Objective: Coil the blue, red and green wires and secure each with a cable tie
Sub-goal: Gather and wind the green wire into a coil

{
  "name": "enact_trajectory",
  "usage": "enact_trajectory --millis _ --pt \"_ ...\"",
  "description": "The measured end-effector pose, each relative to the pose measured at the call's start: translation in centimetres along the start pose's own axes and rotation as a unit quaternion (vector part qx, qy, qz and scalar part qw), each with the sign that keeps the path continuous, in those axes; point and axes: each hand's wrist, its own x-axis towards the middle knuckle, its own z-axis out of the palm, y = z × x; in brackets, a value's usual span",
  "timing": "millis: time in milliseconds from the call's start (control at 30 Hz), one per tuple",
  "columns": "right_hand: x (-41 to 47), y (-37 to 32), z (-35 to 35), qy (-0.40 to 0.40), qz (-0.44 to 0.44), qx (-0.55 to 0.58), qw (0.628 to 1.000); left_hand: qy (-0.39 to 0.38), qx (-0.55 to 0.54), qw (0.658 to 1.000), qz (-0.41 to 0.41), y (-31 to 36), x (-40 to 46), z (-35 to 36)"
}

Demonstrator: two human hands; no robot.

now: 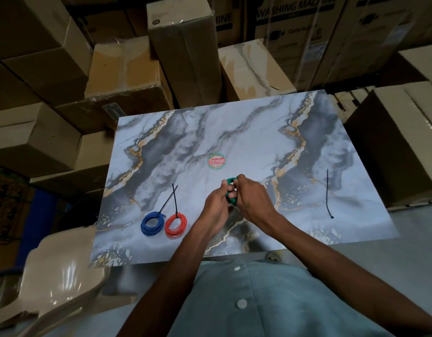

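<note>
Left hand (216, 203) and right hand (252, 198) both grip the green wire coil (230, 190) above the marble-patterned worktop (234, 132), fingers curled round it.

Green wire (230, 190) is bunched into a small coil, gripped between the left hand (216, 207) and right hand (252, 200). Blue coil (152, 223) and red coil (176, 226) lie flat, touching, left of the left hand, each cable-tied. One loose black cable tie (328, 193) lies well right of the right hand.

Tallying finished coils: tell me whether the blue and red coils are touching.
Cannot tell. In the head view the blue coil and red coil lie side by side with rims meeting near the middle, showing neither gap nor contact plainly.
</note>
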Motion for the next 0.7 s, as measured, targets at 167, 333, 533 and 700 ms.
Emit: enact_trajectory --millis 167,333,533,700 --pt "-0.1 -0.1 -1.5 -0.048 -0.014 0.117 0.992 0.013 -0.092 0.996 0.0 0.1 0.1 0.3" --pt "0.4 0.9 -3.4 -0.131 0.003 0.178 0.975 0.013 -0.079 0.997 0.014 0.2 0.5 0.2" --pt "0.4 1.0 -3.3 -0.107 0.027 0.092 0.99 0.002 -0.004 1.0 -0.009 -0.1 1.2 0.0" --pt "-0.5 2.4 -2.1 -0.033 0.033 0.041 0.998 -0.05 0.072 0.992 -0.091 -0.3 1.8 -1.2"
